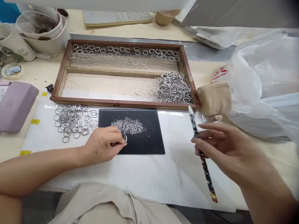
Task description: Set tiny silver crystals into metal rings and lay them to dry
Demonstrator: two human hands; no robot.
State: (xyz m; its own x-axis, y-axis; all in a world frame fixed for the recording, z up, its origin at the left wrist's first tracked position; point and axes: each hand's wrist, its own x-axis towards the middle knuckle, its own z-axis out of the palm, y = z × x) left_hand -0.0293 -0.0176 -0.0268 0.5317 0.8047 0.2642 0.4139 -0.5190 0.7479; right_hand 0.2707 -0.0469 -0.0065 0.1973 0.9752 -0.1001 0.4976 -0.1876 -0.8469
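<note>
Pinched between the thumb and fingers of my left hand [106,144] is a silver ring [125,137], held over the black mat [149,144]. A spread of tiny sparkling stones [128,125] lies on that mat, just beyond the ring. My right hand [219,147] grips a black patterned pen-like stick [205,169] with a white tip pointing away from me, above the white sheet right of the mat. Left of the mat, a heap of silver rings [72,121] rests on the sheet.
Behind the mat stands a wooden-framed mesh tray [105,101], with rows of rings at its far side and a ring pile [174,87] at right. A brown pouch [215,98] and plastic bags [261,81] sit at right. A mauve case [17,105] and white tubs [53,40] occupy the left.
</note>
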